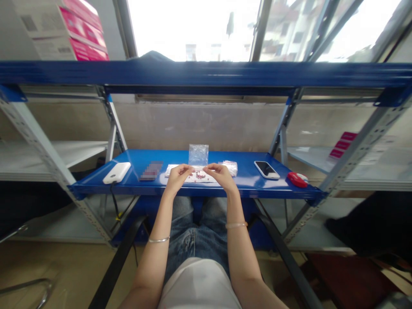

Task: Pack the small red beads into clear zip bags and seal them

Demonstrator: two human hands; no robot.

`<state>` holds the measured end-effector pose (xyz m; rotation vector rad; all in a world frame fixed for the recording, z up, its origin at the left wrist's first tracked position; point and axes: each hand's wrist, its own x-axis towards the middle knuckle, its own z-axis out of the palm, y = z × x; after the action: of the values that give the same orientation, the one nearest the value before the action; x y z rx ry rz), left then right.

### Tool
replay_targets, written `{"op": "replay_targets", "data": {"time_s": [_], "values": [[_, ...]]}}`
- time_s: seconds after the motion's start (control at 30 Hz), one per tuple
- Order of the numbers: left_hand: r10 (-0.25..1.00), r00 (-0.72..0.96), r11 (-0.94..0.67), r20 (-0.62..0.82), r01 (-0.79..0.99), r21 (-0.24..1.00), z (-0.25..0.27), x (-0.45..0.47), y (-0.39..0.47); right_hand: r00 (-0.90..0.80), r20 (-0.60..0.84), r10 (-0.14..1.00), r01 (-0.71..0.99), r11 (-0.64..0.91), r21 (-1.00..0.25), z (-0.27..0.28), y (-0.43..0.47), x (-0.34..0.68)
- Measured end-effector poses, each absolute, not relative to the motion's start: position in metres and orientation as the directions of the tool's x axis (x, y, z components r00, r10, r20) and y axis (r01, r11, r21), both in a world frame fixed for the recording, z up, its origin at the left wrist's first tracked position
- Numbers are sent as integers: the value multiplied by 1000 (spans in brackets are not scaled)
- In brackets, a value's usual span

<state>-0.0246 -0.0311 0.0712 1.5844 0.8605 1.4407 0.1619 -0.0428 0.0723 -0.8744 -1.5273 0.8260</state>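
Observation:
A clear plastic bag (198,154) stands upright between my hands, above the blue shelf. My left hand (179,177) pinches its lower left corner, and my right hand (222,175) pinches the lower right one. Below the bag, several small dark red pieces (200,174) lie on a white sheet (193,179) on the shelf. They are too small to name. Just right of my right hand sits a pile of clear plastic bags (232,167).
On the blue shelf (247,189) are a white power bank (116,173) with a black cable, a blurred-out flat item (151,171), a phone (267,169) and a red object (297,180). An upper blue beam (206,74) crosses ahead; metal posts flank both sides.

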Motion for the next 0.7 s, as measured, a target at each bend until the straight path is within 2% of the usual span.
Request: {"op": "replay_targets", "data": {"time_s": [0.3,0.7], "values": [[872,159,-469,463,1,883,70,-21,-33,-86,513,854,153,520,-840,74,-41,164],[841,136,-540,524,123,833,72,-23,-35,-88,485,870,110,493,-863,76,-45,161]]}}
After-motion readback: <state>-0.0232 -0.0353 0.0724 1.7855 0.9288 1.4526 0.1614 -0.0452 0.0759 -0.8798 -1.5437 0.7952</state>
